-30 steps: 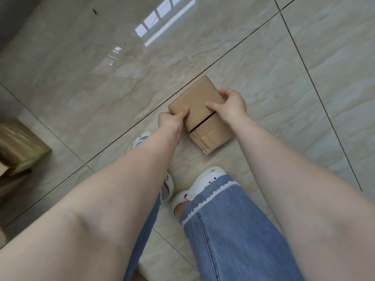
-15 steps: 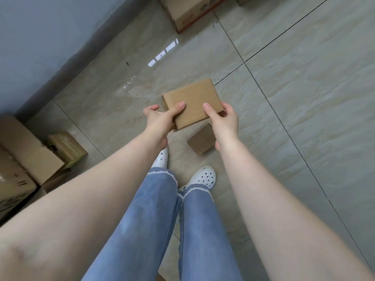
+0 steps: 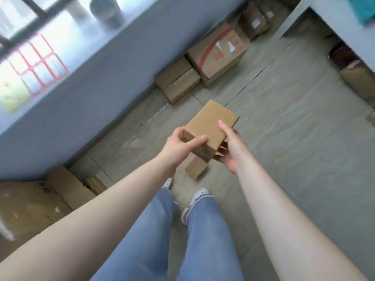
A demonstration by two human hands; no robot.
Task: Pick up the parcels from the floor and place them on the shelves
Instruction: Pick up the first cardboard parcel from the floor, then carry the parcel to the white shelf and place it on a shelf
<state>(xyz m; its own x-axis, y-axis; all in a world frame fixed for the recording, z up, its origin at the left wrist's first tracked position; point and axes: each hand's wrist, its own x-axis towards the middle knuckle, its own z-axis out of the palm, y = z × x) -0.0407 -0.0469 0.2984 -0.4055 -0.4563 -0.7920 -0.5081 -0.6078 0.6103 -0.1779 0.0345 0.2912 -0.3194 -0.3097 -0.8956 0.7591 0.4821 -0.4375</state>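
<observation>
Parcels (image 3: pixel 211 122): seemingly two, in two hands (image 3: pixel 178 145).

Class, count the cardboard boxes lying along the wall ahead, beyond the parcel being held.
2, perhaps more. A small box lies by the wall, and a large box with red print sits just behind it. Blurred cartons farther back may be several.

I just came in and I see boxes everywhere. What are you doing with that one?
A person is standing and holding a small brown parcel in both hands, the left hand on its near left edge and the right hand along its right side. Another small parcel lies on the tiled floor just ahead of their feet. Bigger cardboard boxes sit along the wall. The held parcel is not on a shelf yet.
</observation>
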